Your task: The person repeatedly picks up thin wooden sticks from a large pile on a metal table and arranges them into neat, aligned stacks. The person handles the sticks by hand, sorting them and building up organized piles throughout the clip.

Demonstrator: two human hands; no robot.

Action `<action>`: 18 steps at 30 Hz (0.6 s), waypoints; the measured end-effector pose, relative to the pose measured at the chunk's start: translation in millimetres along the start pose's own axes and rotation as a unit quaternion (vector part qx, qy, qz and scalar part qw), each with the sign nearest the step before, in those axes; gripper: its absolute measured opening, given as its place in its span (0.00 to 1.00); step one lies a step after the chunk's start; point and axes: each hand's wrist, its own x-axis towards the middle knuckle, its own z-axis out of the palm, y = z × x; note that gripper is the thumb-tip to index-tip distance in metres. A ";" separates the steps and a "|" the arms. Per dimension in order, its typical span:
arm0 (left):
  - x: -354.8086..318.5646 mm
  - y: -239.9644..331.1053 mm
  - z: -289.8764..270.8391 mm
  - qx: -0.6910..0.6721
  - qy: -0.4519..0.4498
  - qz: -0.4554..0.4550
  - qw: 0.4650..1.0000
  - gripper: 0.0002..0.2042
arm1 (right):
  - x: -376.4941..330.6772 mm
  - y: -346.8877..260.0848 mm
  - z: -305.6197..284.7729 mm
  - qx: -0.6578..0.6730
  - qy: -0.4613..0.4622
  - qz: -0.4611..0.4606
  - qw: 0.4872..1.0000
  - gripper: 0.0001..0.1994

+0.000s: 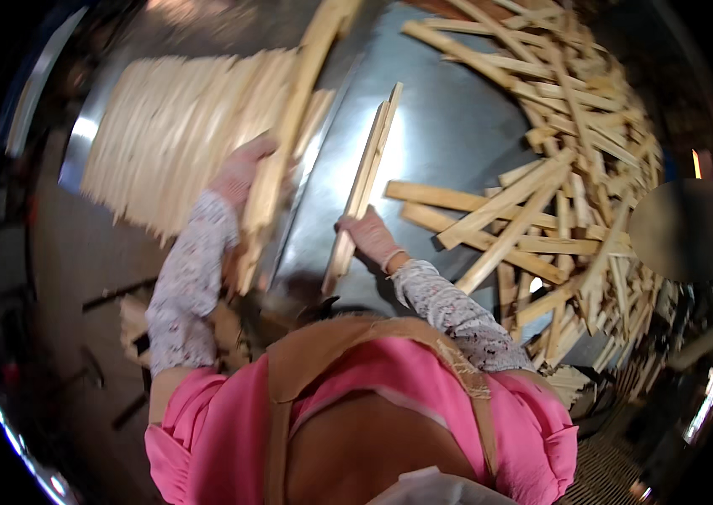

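My right hand (369, 237), in a pale glove, is closed around narrow pale wooden strips (365, 168), at least two lying side by side. It holds them near their lower end, above a shiny metal tabletop (314, 223). My left hand (243, 172), also gloved, is up against the left side of a long wooden bar (293, 114). Its fingers are blurred and partly hidden, so their grip does not show. To the left of that bar, wooden strips (180, 126) lie closely packed in a row, with uneven near ends.
A big loose heap of wooden strips (584, 143) covers the right side of the table, pieces crossing at all angles. Several strips (457, 220) jut from it toward my right hand. Grey floor (79, 261) shows at the left, and a ridged surface (617, 471) at the lower right.
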 end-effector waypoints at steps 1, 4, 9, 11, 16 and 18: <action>-24.1 -0.6 37.1 0.145 0.032 0.100 0.984 0.18 | 7.5 19.4 48.0 -0.132 -0.003 -0.042 0.990 0.34; -45.3 -15.5 27.6 -0.032 -0.043 0.112 0.992 0.19 | -2.1 -67.7 95.7 -0.236 -0.180 -0.048 0.954 0.44; -66.2 -27.0 36.8 0.047 -0.061 0.138 0.987 0.17 | 4.0 -94.6 92.7 -0.314 -0.213 -0.049 0.924 0.39; -67.1 -24.2 38.3 0.070 -0.135 0.054 0.987 0.17 | -10.5 -86.3 64.6 -0.236 -0.062 -0.066 0.967 0.36; -91.1 -78.2 138.6 0.174 -0.265 -0.011 0.948 0.20 | -133.9 -6.0 -138.1 -0.321 0.456 -0.298 0.775 0.43; -94.0 -109.8 180.6 0.205 -0.384 -0.108 0.894 0.28 | -200.3 25.5 -215.7 -0.454 0.523 -0.211 0.690 0.40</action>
